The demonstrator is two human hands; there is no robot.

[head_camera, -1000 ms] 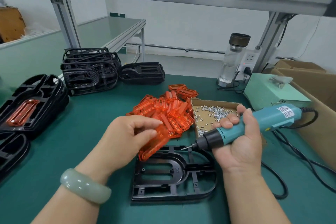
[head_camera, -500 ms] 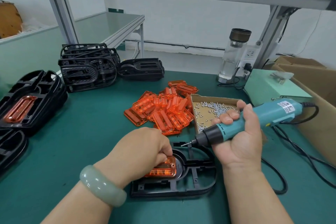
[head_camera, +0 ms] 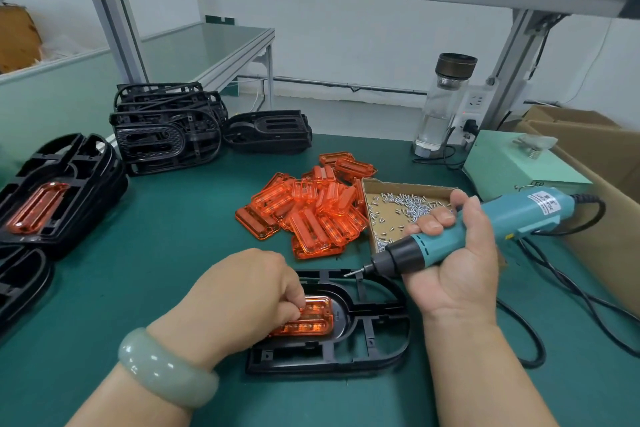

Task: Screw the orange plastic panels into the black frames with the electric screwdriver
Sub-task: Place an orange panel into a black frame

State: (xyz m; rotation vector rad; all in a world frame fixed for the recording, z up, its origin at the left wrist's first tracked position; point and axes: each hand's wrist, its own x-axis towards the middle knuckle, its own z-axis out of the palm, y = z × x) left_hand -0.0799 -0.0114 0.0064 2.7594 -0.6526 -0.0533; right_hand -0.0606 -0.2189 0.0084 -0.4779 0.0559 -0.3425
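A black frame [head_camera: 374, 340] lies flat on the green mat in front of me. An orange panel [head_camera: 313, 317] sits in its left recess, and my left hand [head_camera: 242, 295] presses down on it with curled fingers, hiding its left half. My right hand [head_camera: 453, 263] grips the teal electric screwdriver [head_camera: 485, 225]. Its bit points left and hovers just above the frame's top edge. A pile of orange panels [head_camera: 311, 211] lies behind the frame. A cardboard tray of small screws [head_camera: 398, 208] stands to the right of the pile.
Finished black frames with an orange panel [head_camera: 52, 198] are stacked at the left, with empty frames [head_camera: 166, 132] behind them. A water bottle [head_camera: 443, 104], a pale green power box [head_camera: 512, 163] and cardboard boxes [head_camera: 595, 156] stand at the right. The screwdriver's cable [head_camera: 561, 288] trails over the mat.
My left hand carried an orange panel down from the pile into the frame's recess and now presses it flat. The screwdriver stayed almost where it was.
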